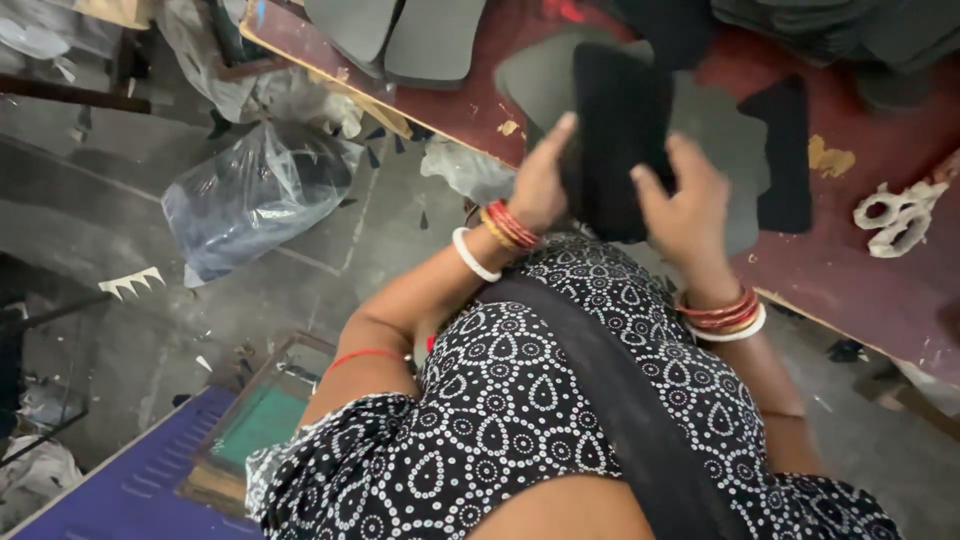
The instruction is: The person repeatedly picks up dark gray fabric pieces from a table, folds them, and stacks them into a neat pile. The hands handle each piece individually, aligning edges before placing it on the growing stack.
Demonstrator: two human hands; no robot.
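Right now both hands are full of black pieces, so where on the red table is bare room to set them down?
Bare table lies between the black strip and the white scissors, and toward the near edge. The far side is crowded with grey soles and dark stacks.

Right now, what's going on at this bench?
A person holds a stack of black cut pieces upright between both hands, left hand on one edge, right hand on the other, above a worn red table. A grey sheet lies flat beneath it, and white-handled scissors rest to the right. More grey sole-shaped pieces sit at the table's far side. A clear plastic bag lies on the floor.
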